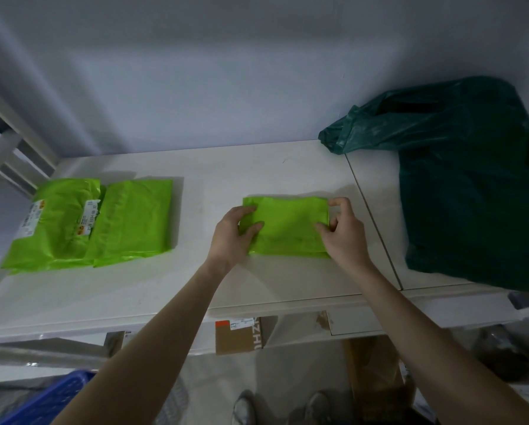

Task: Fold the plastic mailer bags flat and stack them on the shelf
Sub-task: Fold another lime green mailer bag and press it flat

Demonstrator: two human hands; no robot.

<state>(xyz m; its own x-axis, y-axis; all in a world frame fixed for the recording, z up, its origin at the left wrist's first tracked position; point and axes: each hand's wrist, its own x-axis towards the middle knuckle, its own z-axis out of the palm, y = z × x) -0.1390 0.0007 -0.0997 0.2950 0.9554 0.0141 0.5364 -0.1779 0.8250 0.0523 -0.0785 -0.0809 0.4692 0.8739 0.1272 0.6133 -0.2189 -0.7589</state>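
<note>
Mailer — lime green, folded to a small rectangle, lying mid-shelf between both hands. Left hand: fingers curled over the left edge, thumb on top, gripping. Right hand: fingers pinching the right edge. Stack — two folded mailers, far left, well apart. Dark green bag at right. Step, by my reading: flatten the fold. Press air out toward the open edges, square the corners, then carry it level to the stack.
</note>
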